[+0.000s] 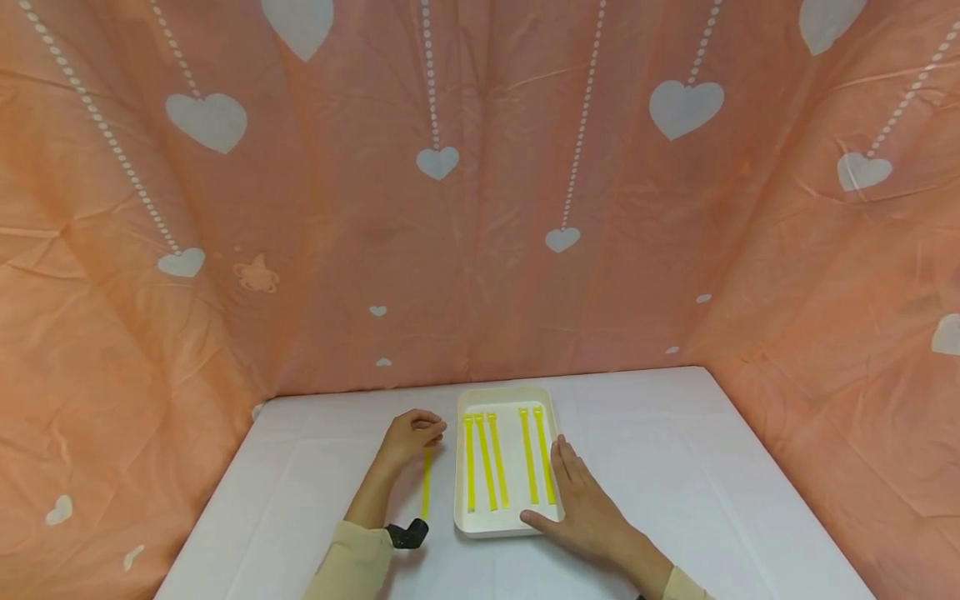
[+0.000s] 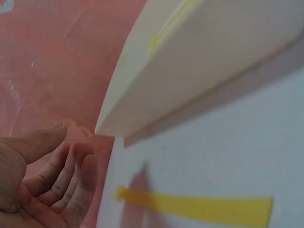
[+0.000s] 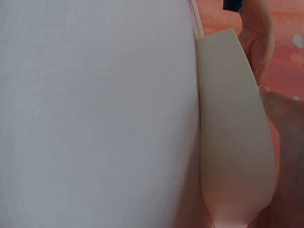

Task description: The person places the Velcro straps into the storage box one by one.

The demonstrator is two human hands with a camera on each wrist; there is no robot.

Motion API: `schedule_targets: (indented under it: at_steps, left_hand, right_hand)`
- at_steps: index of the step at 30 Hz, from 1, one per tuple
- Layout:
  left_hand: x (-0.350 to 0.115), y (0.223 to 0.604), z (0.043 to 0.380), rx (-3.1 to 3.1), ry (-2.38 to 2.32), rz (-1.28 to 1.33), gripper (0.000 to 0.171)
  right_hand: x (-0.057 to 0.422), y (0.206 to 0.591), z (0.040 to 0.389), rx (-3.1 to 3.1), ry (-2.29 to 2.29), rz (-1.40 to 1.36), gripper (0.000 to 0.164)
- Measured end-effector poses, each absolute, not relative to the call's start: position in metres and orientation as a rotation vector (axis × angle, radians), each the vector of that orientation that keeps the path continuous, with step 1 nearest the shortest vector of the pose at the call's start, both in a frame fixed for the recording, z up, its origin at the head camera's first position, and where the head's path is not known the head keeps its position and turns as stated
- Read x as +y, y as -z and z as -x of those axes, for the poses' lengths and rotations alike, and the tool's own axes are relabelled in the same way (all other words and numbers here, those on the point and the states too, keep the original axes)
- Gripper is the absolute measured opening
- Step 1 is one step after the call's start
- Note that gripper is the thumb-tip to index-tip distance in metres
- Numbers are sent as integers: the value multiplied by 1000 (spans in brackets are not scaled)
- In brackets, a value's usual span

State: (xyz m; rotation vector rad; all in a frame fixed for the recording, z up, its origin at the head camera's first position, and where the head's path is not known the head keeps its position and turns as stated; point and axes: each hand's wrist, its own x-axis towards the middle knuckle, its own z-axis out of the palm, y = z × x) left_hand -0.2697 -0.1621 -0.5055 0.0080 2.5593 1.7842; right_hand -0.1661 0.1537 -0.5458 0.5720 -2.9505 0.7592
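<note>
A white tray holds several flat yellow straps with slotted heads, three side by side at its left and two at its right. One more yellow strap lies on the table left of the tray. Over that strap's far end hovers my left hand; the left wrist view shows its fingers loosely bent, nothing between them, with the strap below. My right hand rests against the tray's right side, fingers straight along the wall and thumb at the near right corner.
A white cloth covers the table. Peach curtains with white hearts stand behind it and on both sides. A black wrist camera sits on my left wrist, close to the loose strap's near end.
</note>
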Motion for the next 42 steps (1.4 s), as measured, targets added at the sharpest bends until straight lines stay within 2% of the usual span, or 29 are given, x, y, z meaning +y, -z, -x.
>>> schedule_targets:
  at_steps: [14,42]
  left_hand:
    - [-187,520,263,2683,-1648,74,25]
    - [-189,538,266,2720,-1574,29,31]
  right_hand:
    - [153,547,165,-2923,-785,-558,122]
    - [153,550,164,-2827,-761,-583,118]
